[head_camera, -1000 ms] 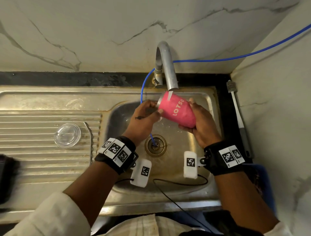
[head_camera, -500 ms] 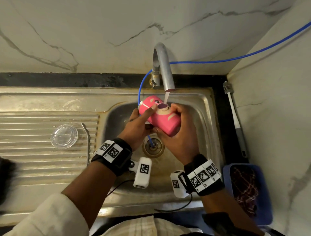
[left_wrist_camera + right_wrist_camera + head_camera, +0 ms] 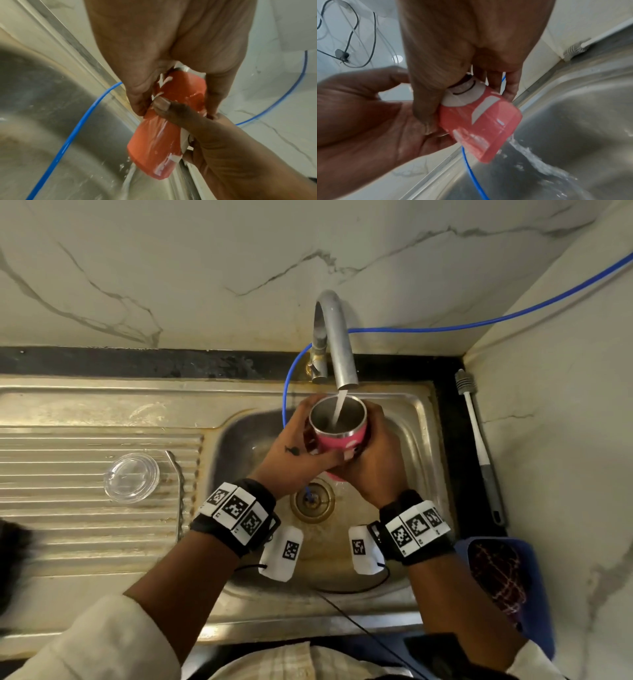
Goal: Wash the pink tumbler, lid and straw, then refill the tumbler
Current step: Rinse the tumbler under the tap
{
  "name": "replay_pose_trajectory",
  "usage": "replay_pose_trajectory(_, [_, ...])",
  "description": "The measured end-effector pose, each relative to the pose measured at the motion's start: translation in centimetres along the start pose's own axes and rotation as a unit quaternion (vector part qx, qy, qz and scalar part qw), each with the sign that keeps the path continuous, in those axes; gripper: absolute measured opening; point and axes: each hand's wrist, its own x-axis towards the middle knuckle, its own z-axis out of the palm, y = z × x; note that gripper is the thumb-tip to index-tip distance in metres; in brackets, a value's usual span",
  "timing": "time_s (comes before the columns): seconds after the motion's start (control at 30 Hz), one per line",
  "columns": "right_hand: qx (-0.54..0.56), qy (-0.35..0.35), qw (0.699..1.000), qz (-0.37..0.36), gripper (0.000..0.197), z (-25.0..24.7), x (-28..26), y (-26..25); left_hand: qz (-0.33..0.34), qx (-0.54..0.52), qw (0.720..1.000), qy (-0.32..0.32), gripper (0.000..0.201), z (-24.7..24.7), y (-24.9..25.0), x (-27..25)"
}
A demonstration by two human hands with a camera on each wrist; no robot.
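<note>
Pink tumbler [image 3: 342, 440] upright over the sink [image 3: 421, 419], cupped in both hands: left hand [image 3: 294, 453] wrapped round its left side, right hand [image 3: 373, 460] curled round the right. Beyond, tap [image 3: 337, 340] running straight into the steel mouth. Off left on the draining board [image 3: 68, 446], clear lid [image 3: 132, 477] and metal straw [image 3: 178, 491].
</note>
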Motion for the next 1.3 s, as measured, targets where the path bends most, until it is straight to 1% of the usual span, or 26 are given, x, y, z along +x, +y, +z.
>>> replay_pose_trajectory(0.07, [0.014, -0.001, 1.0, 0.004, 0.082, 0.7, -0.4, -0.4, -0.042, -0.026, 0.999, 0.003, 0.089, -0.6, 0.4, -0.1])
replay_pose_trajectory(0.13, [0.038, -0.046, 0.998, 0.013, 0.087, 0.3, -0.6, 0.2, -0.07, -0.023, 0.997, 0.007, 0.098, -1.2, 0.5, -0.5])
replay_pose_trajectory(0.2, [0.053, -0.107, 0.992, 0.043, 0.094, -1.3, -0.4, 1.3, -0.076, 0.006, 0.997, -0.008, 0.105, -1.7, 0.0, -1.1])
replay_pose_trajectory(0.23, [0.047, -0.109, 0.991, 0.056, 0.095, -1.7, -0.1, 1.6, -0.078, 0.017, 0.997, -0.015, 0.105, -1.8, -0.4, -1.3])
replay_pose_trajectory(0.27, [0.023, -0.076, 0.995, 0.063, 0.095, -1.8, 0.1, 1.6, -0.087, 0.021, 0.996, -0.015, 0.108, -2.0, -0.7, -1.6])
replay_pose_trajectory(0.3, [-0.014, -0.024, 0.998, 0.06, 0.094, -1.5, 0.4, 1.6, -0.102, 0.018, 0.995, -0.006, 0.112, -2.0, -0.9, -1.8])
replay_pose_trajectory(0.33, [-0.028, 0.013, 0.998, 0.056, 0.093, -1.1, 0.6, 1.3, -0.112, 0.014, 0.994, 0.008, 0.115, -2.0, -1.1, -2.0])
replay_pose_trajectory(0.37, [-0.017, 0.009, 0.999, 0.046, 0.092, -0.7, 0.8, 1.1, -0.116, 0.016, 0.993, 0.02, 0.114, -2.1, -1.3, -2.1])
replay_pose_trajectory(0.43, [0.021, -0.065, 0.997, 0.043, 0.092, -0.3, 1.3, 1.5, -0.113, 0.032, 0.993, 0.026, 0.106, -2.1, -1.6, -2.2])
replay_pose_trajectory(0.47, [0.024, -0.083, 0.995, 0.045, 0.093, -0.3, 1.4, 1.9, -0.113, 0.042, 0.992, 0.028, 0.103, -2.2, -1.7, -2.3])
replay_pose_trajectory(0.57, [0.01, -0.023, 0.999, 0.037, 0.094, 0.0, 1.8, 2.0, -0.12, 0.065, 0.99, 0.04, 0.096, -2.8, -1.7, -2.7])
replay_pose_trajectory(0.67, [0.025, -0.069, 0.997, 0.011, 0.086, 0.9, 1.3, 1.7, -0.118, 0.076, 0.989, 0.044, 0.081, -3.4, -2.0, -2.8])
replay_pose_trajectory(0.73, [0.05, -0.037, 0.998, 0.008, 0.084, 1.2, 1.3, 1.7, -0.121, 0.076, 0.989, 0.048, 0.082, -3.7, -2.1, -2.9])
replay_pose_trajectory(0.77, [0.069, -0.044, 0.997, 0.007, 0.085, 1.3, 1.2, 1.8, -0.115, 0.081, 0.989, 0.048, 0.083, -3.7, -2.1, -3.0])
replay_pose_trajectory(0.83, [0.089, -0.099, 0.991, 0.023, 0.087, 1.6, 0.8, 2.2, -0.092, 0.077, 0.992, 0.034, 0.085, -3.5, -1.9, -2.8])
replay_pose_trajectory(0.9, [0.111, -0.116, 0.986, 0.052, 0.091, 1.8, 0.4, 2.6, -0.071, 0.044, 0.997, 0.006, 0.088, -3.3, -1.5, -2.6])
replay_pose_trajectory(1.0, [0.14, -0.103, 0.982, 0.072, 0.097, 2.2, -0.3, 2.8, -0.062, 0.028, 0.997, -0.028, 0.086, -3.3, -1.6, -1.7])
replay_pose_trajectory(1.03, [0.138, -0.086, 0.984, 0.077, 0.099, 2.4, -0.7, 2.7, -0.065, 0.027, 0.997, -0.025, 0.085, -3.1, -1.5, -1.4])
replay_pose_trajectory(1.1, [0.123, -0.042, 0.988, 0.088, 0.099, 2.9, -1.2, 2.4, -0.068, 0.024, 0.997, 0.009, 0.083, -2.3, -1.6, -0.9])
replay_pose_trajectory(1.2, [0.043, 0.015, 0.993, 0.108, 0.081, 4.1, -2.0, 1.8, -0.054, 0.076, 0.991, 0.092, 0.086, -1.2, -2.5, -0.5])
replay_pose_trajectory(1.27, [0.029, 0.047, 0.993, 0.103, 0.07, 4.7, -2.2, 2.0, -0.064, 0.087, 0.99, 0.096, 0.091, -0.8, -2.9, -0.6])
replay_pose_trajectory(1.3, [0.033, 0.051, 0.993, 0.096, 0.069, 4.7, -2.1, 2.0, -0.079, 0.063, 0.991, 0.085, 0.093, -0.8, -3.0, -0.8])
